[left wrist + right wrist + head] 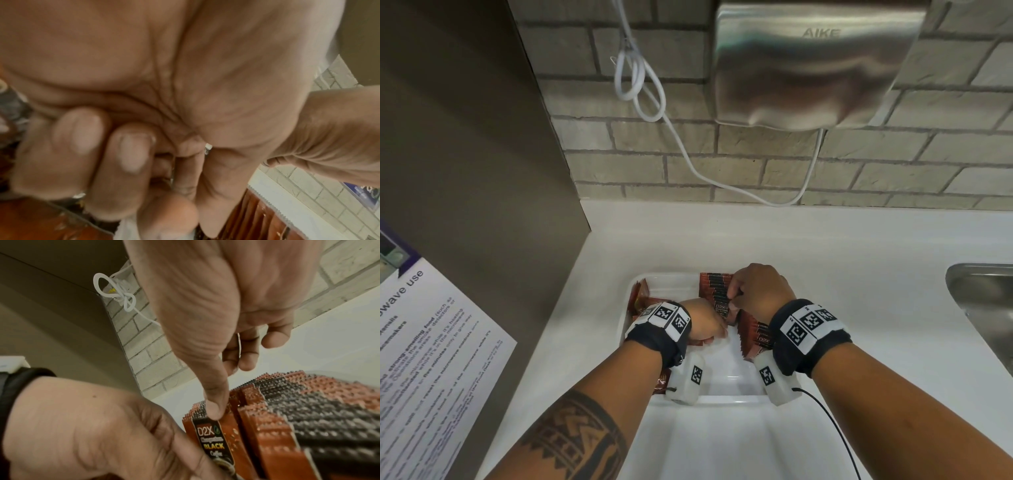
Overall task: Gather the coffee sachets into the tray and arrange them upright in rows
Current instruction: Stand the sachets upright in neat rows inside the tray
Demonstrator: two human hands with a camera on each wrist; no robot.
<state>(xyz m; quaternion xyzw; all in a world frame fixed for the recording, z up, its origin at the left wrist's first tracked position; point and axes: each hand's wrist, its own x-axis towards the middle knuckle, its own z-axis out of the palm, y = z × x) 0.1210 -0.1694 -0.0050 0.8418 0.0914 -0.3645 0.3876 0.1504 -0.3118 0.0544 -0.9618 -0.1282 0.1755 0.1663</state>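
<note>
A white tray (726,377) sits on the white counter. A row of red-and-black coffee sachets (714,291) stands upright at its far right, and a second row (756,337) leans under my right wrist. My right hand (734,298) pinches the far row, its thumb (214,410) pressing on the front "D2X Black Coffee" sachet (216,443). My left hand (717,334) is beside it, with fingers (131,154) curled into the palm and foil edges showing between them. More sachets (638,298) lie loose at the tray's left side.
A steel hand dryer (808,65) hangs on the brick wall, with its white cable (688,161) looping down to the counter. A steel sink (983,301) is at the right. A printed notice (431,342) and a brown panel (465,137) stand at the left.
</note>
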